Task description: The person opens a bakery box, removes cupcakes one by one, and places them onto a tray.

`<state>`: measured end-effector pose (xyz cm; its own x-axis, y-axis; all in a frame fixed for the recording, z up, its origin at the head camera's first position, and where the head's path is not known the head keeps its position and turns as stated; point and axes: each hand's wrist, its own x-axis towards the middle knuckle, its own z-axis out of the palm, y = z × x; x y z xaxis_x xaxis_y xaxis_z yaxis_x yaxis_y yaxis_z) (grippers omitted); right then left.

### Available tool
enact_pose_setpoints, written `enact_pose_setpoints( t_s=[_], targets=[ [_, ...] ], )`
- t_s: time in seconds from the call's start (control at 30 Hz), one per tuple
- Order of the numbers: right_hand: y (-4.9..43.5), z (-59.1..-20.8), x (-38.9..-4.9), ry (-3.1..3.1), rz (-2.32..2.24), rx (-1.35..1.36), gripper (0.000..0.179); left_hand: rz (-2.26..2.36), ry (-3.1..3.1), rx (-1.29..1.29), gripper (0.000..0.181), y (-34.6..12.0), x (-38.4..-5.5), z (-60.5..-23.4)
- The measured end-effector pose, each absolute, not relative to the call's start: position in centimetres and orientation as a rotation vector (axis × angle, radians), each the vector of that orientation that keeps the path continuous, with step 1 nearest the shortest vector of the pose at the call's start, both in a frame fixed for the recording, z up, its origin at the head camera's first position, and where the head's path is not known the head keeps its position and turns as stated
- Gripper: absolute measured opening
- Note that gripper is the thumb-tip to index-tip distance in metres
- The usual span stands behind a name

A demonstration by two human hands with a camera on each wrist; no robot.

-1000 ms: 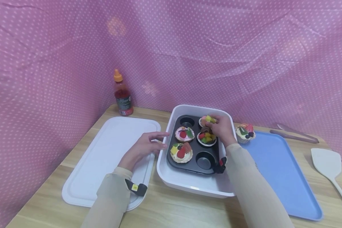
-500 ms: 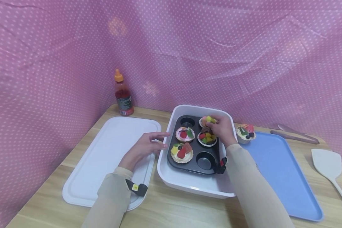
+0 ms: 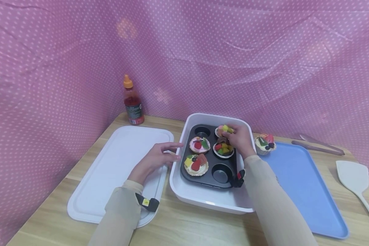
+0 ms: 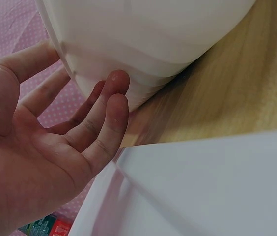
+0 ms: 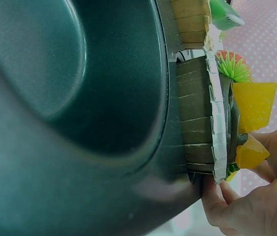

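Observation:
My right hand grips a small fruit-topped tart at the back right cup of the dark muffin tin. In the right wrist view, a chocolate tart with yellow fruit hides part of that hand. This chocolate tart sits in the cup just in front. A pink-cream tart and a larger cream tart fill two left cups. The tin lies inside a white basin. My left hand is at the basin's left side, its fingers loosely bent and holding nothing.
A white lid-like tray lies left, a sauce bottle behind it. On the right are a blue tray, another fruit tart at its corner, tongs and a white spatula. Pink dotted cloth hangs behind.

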<state>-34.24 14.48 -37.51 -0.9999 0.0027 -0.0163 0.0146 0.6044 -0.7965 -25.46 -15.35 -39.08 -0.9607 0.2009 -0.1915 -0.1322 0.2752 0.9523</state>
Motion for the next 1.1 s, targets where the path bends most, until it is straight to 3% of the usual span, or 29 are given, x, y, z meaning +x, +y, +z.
enact_pose_setpoints(
  t_s=[1.1],
  targets=[
    [14.26,-37.17,-34.19,2.822,-1.292,0.077,0.041,1.731,2.265,0.049,0.051,-15.35,-25.52,-39.10]
  ],
)
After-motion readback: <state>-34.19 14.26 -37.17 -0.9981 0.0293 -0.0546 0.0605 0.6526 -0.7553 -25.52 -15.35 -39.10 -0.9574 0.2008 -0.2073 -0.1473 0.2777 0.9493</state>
